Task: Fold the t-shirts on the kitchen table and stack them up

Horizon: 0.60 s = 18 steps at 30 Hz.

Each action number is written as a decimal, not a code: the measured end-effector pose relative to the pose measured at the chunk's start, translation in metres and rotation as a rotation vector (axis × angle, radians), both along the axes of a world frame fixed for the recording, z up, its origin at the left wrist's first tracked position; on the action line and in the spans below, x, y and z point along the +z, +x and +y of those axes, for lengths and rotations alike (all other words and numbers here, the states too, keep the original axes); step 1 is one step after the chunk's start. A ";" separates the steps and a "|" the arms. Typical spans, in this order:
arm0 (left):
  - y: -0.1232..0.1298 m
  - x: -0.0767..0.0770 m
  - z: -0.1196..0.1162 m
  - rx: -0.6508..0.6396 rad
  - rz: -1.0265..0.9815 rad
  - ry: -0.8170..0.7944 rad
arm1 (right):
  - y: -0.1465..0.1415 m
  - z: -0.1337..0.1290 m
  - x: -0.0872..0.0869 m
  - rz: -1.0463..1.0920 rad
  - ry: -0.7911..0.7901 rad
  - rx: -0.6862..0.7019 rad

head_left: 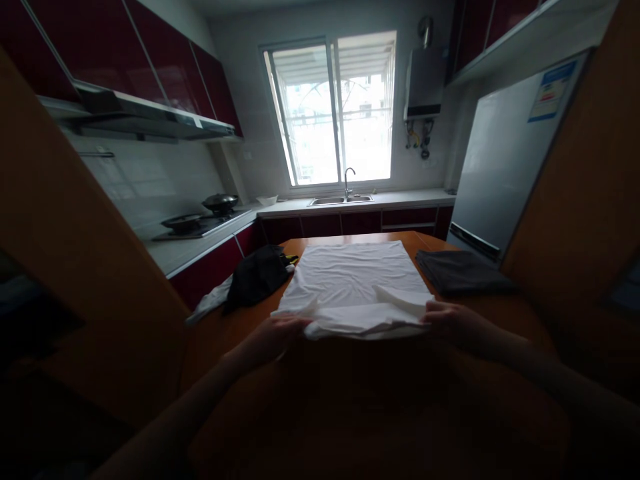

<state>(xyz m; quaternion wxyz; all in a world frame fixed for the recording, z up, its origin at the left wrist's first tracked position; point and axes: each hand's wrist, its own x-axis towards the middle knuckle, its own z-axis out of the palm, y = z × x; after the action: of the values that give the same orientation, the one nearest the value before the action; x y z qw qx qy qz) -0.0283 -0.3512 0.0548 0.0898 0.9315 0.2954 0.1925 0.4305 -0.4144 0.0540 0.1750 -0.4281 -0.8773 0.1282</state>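
A white cloth garment (357,273) lies spread on the wooden table (400,373), its surface wrinkled. The edge closest to me is lifted and partly folded over, with a loose flap near its right side. My left hand (280,333) is closed on the near left corner of the cloth. At the near right corner, my right hand (450,320) pinches the fabric. The fingertips of both hands are partly hidden by the cloth and dim light.
Dark crumpled clothes (257,277) lie on the table's left, beside a pale cloth (213,300). A folded dark grey cloth (463,271) sits at the right. Beyond are a counter with a sink (327,201), a stove (200,227) and a fridge (505,153).
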 end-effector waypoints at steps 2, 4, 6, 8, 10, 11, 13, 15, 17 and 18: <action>-0.002 -0.007 -0.029 -0.046 0.061 -0.082 | -0.007 -0.033 -0.014 -0.035 -0.078 -0.024; -0.002 -0.012 -0.050 -0.063 0.116 -0.168 | -0.012 -0.056 -0.026 -0.056 -0.195 0.001; -0.003 -0.015 -0.060 -0.074 0.156 -0.260 | -0.017 -0.065 -0.032 -0.056 -0.312 0.068; -0.002 -0.017 -0.057 -0.047 0.109 -0.298 | -0.022 -0.060 -0.032 -0.022 -0.374 0.103; 0.000 -0.020 -0.044 0.052 -0.022 -0.255 | -0.031 -0.041 -0.031 0.044 -0.323 0.042; 0.003 -0.023 -0.034 0.125 -0.091 -0.215 | -0.037 -0.028 -0.032 0.073 -0.260 -0.026; 0.012 -0.034 -0.013 0.267 -0.162 -0.146 | -0.050 0.002 -0.036 0.108 -0.088 -0.228; 0.023 -0.048 0.006 0.361 -0.135 -0.109 | -0.065 0.029 -0.045 0.077 0.042 -0.441; 0.036 -0.062 0.020 0.431 -0.056 -0.091 | -0.079 0.050 -0.057 0.002 0.080 -0.561; 0.041 -0.068 0.024 0.465 -0.013 -0.086 | -0.084 0.058 -0.063 -0.035 0.070 -0.593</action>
<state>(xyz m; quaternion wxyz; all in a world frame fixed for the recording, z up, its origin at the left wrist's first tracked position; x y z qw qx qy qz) 0.0127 -0.3275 -0.0137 0.0844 0.8324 0.5095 0.2012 0.3466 -0.3568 -0.0088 0.2042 -0.6615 -0.7208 0.0339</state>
